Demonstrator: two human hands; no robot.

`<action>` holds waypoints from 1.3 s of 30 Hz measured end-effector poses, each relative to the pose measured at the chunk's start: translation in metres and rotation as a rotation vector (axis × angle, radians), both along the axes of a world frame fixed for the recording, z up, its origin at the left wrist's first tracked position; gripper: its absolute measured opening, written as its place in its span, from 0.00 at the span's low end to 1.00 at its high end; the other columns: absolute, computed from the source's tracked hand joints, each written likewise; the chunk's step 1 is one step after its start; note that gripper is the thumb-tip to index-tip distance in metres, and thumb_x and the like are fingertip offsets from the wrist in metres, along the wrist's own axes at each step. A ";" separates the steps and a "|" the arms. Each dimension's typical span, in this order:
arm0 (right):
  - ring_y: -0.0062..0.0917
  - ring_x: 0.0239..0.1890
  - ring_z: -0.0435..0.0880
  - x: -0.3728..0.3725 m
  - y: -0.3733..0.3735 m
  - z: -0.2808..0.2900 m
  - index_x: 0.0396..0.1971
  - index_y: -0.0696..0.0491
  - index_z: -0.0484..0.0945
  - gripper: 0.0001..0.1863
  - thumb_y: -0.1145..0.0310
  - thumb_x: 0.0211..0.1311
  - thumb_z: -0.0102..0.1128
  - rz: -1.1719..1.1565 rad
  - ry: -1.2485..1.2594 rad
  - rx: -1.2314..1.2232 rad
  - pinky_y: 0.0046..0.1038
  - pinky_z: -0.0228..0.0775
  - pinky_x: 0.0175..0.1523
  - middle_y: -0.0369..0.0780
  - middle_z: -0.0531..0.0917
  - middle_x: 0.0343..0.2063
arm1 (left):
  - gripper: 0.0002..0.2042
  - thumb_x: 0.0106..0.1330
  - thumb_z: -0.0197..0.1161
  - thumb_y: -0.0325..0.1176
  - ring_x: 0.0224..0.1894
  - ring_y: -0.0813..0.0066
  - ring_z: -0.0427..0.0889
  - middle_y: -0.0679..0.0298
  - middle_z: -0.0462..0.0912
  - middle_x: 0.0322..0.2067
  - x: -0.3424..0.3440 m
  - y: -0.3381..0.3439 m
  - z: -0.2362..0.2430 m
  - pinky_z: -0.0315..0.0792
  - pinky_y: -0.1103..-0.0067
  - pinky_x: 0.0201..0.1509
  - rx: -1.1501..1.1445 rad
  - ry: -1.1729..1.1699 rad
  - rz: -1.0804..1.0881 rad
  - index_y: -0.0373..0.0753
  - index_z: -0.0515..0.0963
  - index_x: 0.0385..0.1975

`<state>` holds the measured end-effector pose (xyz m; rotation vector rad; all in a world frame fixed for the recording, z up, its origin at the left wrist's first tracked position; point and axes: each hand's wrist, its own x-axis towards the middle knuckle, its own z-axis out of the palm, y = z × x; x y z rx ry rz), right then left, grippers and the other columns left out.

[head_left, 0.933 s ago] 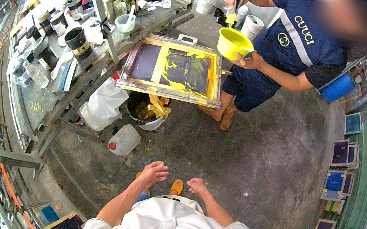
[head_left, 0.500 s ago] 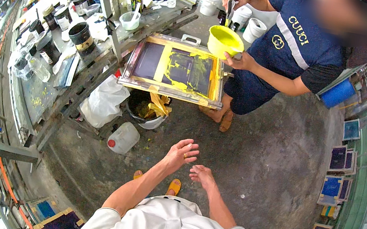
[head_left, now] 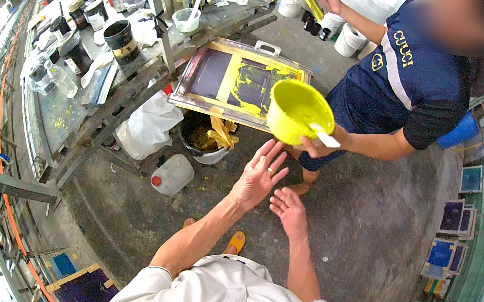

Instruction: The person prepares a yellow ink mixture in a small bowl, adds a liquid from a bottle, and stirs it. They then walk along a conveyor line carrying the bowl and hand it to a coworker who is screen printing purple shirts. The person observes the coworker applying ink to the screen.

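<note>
My left hand (head_left: 260,173) reaches forward, open with its fingers spread, just short of a yellow tub of ink (head_left: 283,110). Below and right of it, my right hand (head_left: 290,210) is also open, its fingers slightly curled around nothing. The co-worker in a dark blue shirt grips the tub's near side with one hand (head_left: 326,143); a white-handled tool (head_left: 325,135) leans out of it. The co-worker's other hand holds a yellow-smeared squeegee (head_left: 309,0) farther back. Behind the tub lies a framed printing screen (head_left: 227,84) streaked with yellow.
A long bench (head_left: 58,120) on my left carries several black ink pots (head_left: 121,41) and bottles. Under the screen stand a waste bucket (head_left: 206,151), a white bag (head_left: 147,125) and a jug (head_left: 174,175). White pails (head_left: 350,40) stand at the back; framed screens (head_left: 440,258) lean along the right.
Both my hands have moved forward and up toward the tub. The co-worker has brought the tub nearer to me and swung the other hand, with the squeegee, back and away.
</note>
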<state>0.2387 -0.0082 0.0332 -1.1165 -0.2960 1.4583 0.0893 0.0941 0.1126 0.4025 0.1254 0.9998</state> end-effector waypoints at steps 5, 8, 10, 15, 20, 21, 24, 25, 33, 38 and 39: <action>0.34 0.52 0.79 0.027 0.023 0.006 0.59 0.55 0.67 0.25 0.60 0.67 0.57 0.007 0.274 0.206 0.37 0.75 0.55 0.44 0.77 0.53 | 0.40 0.55 0.68 0.54 0.68 0.68 0.61 0.67 0.64 0.65 -0.012 -0.013 0.013 0.55 0.64 0.72 -0.007 -0.110 0.006 0.46 0.60 0.65; 0.32 0.55 0.77 0.010 0.046 0.034 0.60 0.54 0.66 0.30 0.65 0.60 0.66 0.090 0.103 0.374 0.35 0.71 0.59 0.43 0.76 0.55 | 0.42 0.52 0.75 0.47 0.66 0.68 0.65 0.64 0.66 0.63 -0.030 -0.033 0.033 0.57 0.65 0.72 -0.111 -0.069 -0.008 0.42 0.59 0.64; 0.30 0.53 0.77 -0.005 0.054 0.051 0.60 0.54 0.66 0.29 0.65 0.60 0.65 0.171 -0.038 0.439 0.33 0.72 0.58 0.42 0.77 0.53 | 0.38 0.54 0.73 0.47 0.66 0.69 0.66 0.64 0.68 0.62 -0.044 -0.046 0.038 0.57 0.65 0.72 -0.107 -0.036 -0.014 0.42 0.62 0.63; 0.25 0.48 0.79 -0.009 0.060 0.046 0.59 0.54 0.67 0.27 0.64 0.61 0.64 0.360 -0.059 0.417 0.30 0.74 0.54 0.40 0.79 0.49 | 0.29 0.58 0.70 0.45 0.63 0.69 0.70 0.64 0.75 0.58 -0.066 -0.067 0.043 0.58 0.65 0.70 -0.123 -0.012 0.018 0.41 0.70 0.58; 0.20 0.43 0.81 -0.016 0.068 0.031 0.58 0.55 0.69 0.26 0.64 0.62 0.62 0.483 0.010 0.338 0.27 0.75 0.51 0.38 0.81 0.45 | 0.25 0.60 0.68 0.45 0.57 0.68 0.75 0.63 0.77 0.55 -0.083 -0.069 0.040 0.67 0.65 0.62 -0.105 0.000 0.053 0.40 0.73 0.54; 0.19 0.42 0.81 -0.021 0.070 0.029 0.58 0.55 0.69 0.26 0.64 0.62 0.62 0.498 0.002 0.337 0.26 0.76 0.50 0.37 0.82 0.44 | 0.24 0.61 0.67 0.45 0.56 0.67 0.76 0.63 0.77 0.54 -0.087 -0.068 0.040 0.69 0.65 0.61 -0.100 0.009 0.056 0.40 0.74 0.53; 0.18 0.39 0.82 -0.035 0.077 0.042 0.57 0.55 0.69 0.27 0.63 0.60 0.63 0.567 -0.169 0.475 0.25 0.76 0.48 0.36 0.82 0.40 | 0.22 0.62 0.67 0.44 0.53 0.66 0.77 0.61 0.78 0.53 -0.100 -0.061 0.042 0.71 0.65 0.57 -0.078 0.038 0.076 0.40 0.75 0.53; 0.18 0.39 0.82 -0.037 0.074 0.059 0.57 0.56 0.69 0.28 0.63 0.58 0.65 0.574 -0.280 0.555 0.26 0.76 0.48 0.35 0.82 0.39 | 0.23 0.61 0.67 0.43 0.54 0.65 0.77 0.60 0.78 0.53 -0.102 -0.059 0.042 0.70 0.65 0.60 -0.129 0.012 0.051 0.40 0.74 0.53; 0.35 0.57 0.73 -0.060 0.086 0.051 0.58 0.57 0.67 0.54 0.54 0.25 0.85 0.837 -0.682 0.647 0.38 0.58 0.66 0.40 0.79 0.49 | 0.30 0.58 0.70 0.48 0.58 0.68 0.74 0.63 0.77 0.55 -0.133 -0.045 0.060 0.64 0.66 0.66 -0.075 0.092 0.163 0.37 0.72 0.56; 0.28 0.58 0.75 -0.070 0.087 0.125 0.64 0.61 0.52 0.57 0.68 0.35 0.84 1.022 -0.586 0.631 0.33 0.67 0.62 0.45 0.75 0.54 | 0.27 0.63 0.64 0.48 0.56 0.70 0.74 0.66 0.77 0.52 -0.140 -0.064 0.047 0.65 0.67 0.64 -0.125 0.015 0.185 0.39 0.71 0.57; 0.28 0.58 0.75 -0.071 0.084 0.125 0.64 0.61 0.51 0.57 0.68 0.36 0.84 1.047 -0.583 0.608 0.33 0.67 0.62 0.45 0.75 0.54 | 0.27 0.63 0.64 0.48 0.57 0.70 0.74 0.66 0.77 0.52 -0.143 -0.066 0.045 0.65 0.67 0.64 -0.128 0.010 0.199 0.40 0.70 0.57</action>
